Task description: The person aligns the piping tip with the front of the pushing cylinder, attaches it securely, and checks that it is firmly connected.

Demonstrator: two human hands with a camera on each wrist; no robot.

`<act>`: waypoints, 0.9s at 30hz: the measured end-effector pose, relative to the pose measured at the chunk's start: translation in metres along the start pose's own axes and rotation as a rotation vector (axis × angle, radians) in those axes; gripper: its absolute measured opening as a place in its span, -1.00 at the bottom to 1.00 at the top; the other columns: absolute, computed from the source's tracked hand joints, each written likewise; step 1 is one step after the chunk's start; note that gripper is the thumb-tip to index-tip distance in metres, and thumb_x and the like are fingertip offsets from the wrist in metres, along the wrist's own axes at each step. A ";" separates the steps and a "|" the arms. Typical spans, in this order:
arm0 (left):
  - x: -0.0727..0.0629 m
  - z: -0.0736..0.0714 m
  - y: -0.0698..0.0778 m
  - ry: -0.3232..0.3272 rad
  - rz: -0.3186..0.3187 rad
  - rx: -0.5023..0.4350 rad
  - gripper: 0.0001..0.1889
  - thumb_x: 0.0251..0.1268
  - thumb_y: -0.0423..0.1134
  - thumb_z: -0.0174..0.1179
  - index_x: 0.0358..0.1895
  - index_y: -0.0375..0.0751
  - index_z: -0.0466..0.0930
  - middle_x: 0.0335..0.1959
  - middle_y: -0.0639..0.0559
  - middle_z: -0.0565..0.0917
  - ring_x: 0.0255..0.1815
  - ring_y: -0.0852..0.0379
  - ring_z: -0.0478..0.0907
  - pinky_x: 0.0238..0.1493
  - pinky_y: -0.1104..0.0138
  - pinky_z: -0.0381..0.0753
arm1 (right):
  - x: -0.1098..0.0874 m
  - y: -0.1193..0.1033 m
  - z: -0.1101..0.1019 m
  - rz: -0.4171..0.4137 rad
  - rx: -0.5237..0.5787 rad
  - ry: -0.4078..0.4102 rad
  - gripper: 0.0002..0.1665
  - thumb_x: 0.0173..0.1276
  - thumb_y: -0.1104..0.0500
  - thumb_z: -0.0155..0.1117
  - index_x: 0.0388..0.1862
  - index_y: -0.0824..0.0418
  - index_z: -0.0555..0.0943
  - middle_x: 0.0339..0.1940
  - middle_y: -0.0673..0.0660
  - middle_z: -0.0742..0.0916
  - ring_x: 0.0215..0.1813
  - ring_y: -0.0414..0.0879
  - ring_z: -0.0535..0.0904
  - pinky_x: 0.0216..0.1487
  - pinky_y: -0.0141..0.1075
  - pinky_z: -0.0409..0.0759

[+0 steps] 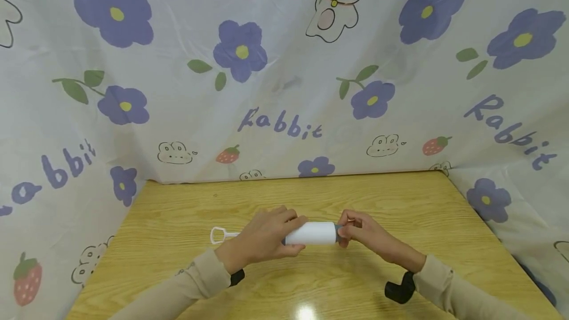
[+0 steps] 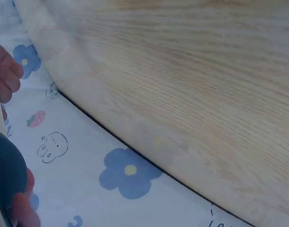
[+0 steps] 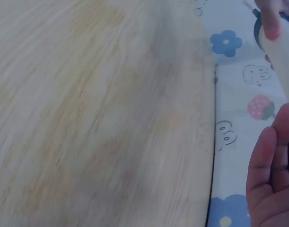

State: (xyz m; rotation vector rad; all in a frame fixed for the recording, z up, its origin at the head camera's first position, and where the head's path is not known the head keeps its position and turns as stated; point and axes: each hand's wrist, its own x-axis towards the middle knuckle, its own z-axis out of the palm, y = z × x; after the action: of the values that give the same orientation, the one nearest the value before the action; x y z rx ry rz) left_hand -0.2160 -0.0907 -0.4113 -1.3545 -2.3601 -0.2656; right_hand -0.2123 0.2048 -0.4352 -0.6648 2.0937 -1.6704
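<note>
Held level over the table is a white hand pump [image 1: 313,232], a cylinder with dark grey ends. Its thin rod ends at the left in a white loop handle [image 1: 218,235]. My left hand [image 1: 266,237] grips the cylinder's left part, thumb below and fingers over the top. At the other end, my right hand [image 1: 366,233] pinches the grey end cap [image 1: 339,232] between thumb and fingers. The left wrist view catches the rounded dark end [image 2: 7,163] at its left edge. In the right wrist view the white barrel [image 3: 280,59] runs between both hands.
A wood-grain table [image 1: 284,285] lies beneath the hands. A white cloth [image 1: 284,88] with purple flowers, rabbits and lettering hangs behind it and along both sides. Black wrist mounts [image 1: 400,290] sit below both wrists.
</note>
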 end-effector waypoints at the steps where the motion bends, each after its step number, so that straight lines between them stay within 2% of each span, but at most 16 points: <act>1: 0.000 0.000 0.000 -0.009 -0.010 -0.004 -0.50 0.24 0.12 0.34 0.16 -0.05 0.62 -0.13 0.06 0.69 -0.24 0.16 0.62 -0.44 0.41 0.59 | 0.000 0.000 0.000 0.002 -0.002 0.015 -0.74 0.55 0.12 0.06 -0.14 0.33 0.46 -0.21 0.11 0.66 -0.23 -0.06 0.65 -0.03 -0.06 0.62; 8: -0.001 -0.006 -0.002 -0.073 -0.113 -0.057 -0.40 0.24 0.22 0.30 0.26 0.01 0.53 -0.04 0.08 0.65 -0.24 0.21 0.61 -0.39 0.42 0.58 | -0.001 -0.003 -0.003 0.004 0.039 0.078 -0.74 0.56 0.09 0.07 -0.12 0.31 0.47 -0.08 0.15 0.64 -0.17 -0.04 0.67 0.02 -0.08 0.64; 13: -0.010 -0.019 -0.010 -0.104 -0.215 -0.027 -0.29 0.13 0.25 0.38 0.31 0.03 0.46 -0.02 0.10 0.63 -0.29 0.26 0.58 -0.47 0.44 0.48 | -0.004 -0.005 -0.012 0.010 0.095 0.091 -0.79 0.58 0.09 0.03 -0.17 0.21 0.48 -0.06 0.13 0.61 -0.13 -0.08 0.65 0.04 -0.20 0.64; 17: -0.014 -0.024 -0.015 -0.092 -0.231 -0.048 -0.29 0.10 0.22 0.42 0.27 -0.02 0.46 -0.08 0.12 0.66 -0.36 0.28 0.57 -0.53 0.48 0.39 | -0.005 -0.005 -0.017 0.002 0.083 0.074 -0.77 0.59 0.08 0.01 -0.17 0.22 0.49 -0.12 0.11 0.63 -0.16 -0.09 0.66 0.02 -0.19 0.64; 21: -0.018 -0.024 -0.015 -0.085 -0.241 -0.106 -0.33 0.12 0.20 0.41 0.24 -0.03 0.47 -0.09 0.14 0.69 -0.40 0.31 0.56 -0.54 0.51 0.35 | -0.005 -0.006 -0.019 -0.030 -0.058 0.067 -0.76 0.56 0.13 0.10 0.01 0.28 0.53 -0.10 0.14 0.68 -0.13 -0.09 0.67 -0.01 -0.15 0.66; 24: -0.022 -0.023 -0.016 -0.089 -0.275 -0.133 -0.33 0.13 0.21 0.40 0.25 -0.03 0.47 -0.07 0.14 0.69 -0.43 0.32 0.53 -0.55 0.52 0.33 | -0.005 -0.007 -0.019 -0.062 -0.254 0.086 -0.65 0.47 0.11 0.24 0.15 0.22 0.55 -0.03 0.13 0.70 -0.04 -0.12 0.66 0.00 -0.15 0.63; 27: -0.025 -0.020 -0.018 -0.094 -0.314 -0.152 -0.33 0.12 0.22 0.40 0.24 -0.02 0.49 -0.08 0.15 0.68 -0.48 0.36 0.45 -0.58 0.51 0.30 | -0.003 -0.008 -0.017 -0.113 -0.481 0.108 -0.58 0.41 -0.03 0.32 0.17 0.08 0.58 0.01 0.01 0.71 -0.01 -0.19 0.64 0.00 -0.19 0.61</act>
State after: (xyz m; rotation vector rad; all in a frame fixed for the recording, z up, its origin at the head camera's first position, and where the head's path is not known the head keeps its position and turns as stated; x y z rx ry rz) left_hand -0.2154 -0.1263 -0.4036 -1.0742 -2.6766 -0.4901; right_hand -0.2186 0.2188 -0.4232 -0.8624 2.6107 -1.2795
